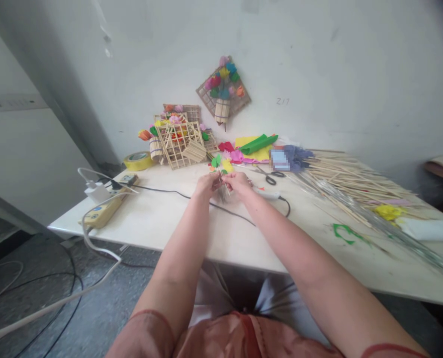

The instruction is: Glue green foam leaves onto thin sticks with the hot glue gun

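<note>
Over the middle of the bench (157, 219), I have my left hand (207, 184) and right hand (239, 182) close together, fingers pinching thin sticks (227, 188) between them. Bits of green paper (216, 160) sit just past my hands, and black scissors (270, 179) lie near the right one.

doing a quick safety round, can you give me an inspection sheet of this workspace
Surface: white table, with materials along its back and right side.
Job's things: thin sticks between the hands; green paper pieces just behind.
Clutter: scissors, yellow tape roll, large stick pile.
Hands: left hand and right hand close together at the sticks; exact grip blurred.
Cables: black cable crosses the table; white cable hangs from the power strip.
Surroundings: flower decoration against the wall.
</note>
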Demonstrator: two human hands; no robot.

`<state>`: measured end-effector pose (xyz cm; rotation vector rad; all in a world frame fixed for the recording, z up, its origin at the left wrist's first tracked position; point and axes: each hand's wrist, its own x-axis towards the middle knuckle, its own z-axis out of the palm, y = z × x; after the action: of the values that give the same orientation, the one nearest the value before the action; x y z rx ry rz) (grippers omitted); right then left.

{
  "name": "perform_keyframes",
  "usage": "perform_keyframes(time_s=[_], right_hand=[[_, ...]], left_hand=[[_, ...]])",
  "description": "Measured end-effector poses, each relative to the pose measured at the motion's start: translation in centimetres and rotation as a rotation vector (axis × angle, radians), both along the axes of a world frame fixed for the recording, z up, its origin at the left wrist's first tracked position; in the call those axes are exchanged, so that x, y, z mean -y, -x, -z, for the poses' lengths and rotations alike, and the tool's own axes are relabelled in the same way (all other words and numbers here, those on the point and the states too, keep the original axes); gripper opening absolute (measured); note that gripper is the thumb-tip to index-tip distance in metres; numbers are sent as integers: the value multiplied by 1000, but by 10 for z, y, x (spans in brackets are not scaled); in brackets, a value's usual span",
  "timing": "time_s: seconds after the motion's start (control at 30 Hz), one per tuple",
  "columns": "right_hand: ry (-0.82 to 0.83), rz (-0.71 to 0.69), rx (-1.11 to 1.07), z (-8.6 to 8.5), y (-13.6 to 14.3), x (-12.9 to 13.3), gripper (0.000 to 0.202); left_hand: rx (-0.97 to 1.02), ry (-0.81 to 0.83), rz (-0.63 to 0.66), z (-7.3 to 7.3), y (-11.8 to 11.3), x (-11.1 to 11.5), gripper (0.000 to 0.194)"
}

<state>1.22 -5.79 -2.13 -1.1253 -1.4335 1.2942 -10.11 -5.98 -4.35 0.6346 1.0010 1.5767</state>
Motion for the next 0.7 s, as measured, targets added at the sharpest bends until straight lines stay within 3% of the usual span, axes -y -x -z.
perform_keyframes(time_s=[0.7], right_hand=[[-87, 23, 157, 2, 2, -5, 12]], left_hand=[[-6, 13, 24, -1, 0, 2, 4]])
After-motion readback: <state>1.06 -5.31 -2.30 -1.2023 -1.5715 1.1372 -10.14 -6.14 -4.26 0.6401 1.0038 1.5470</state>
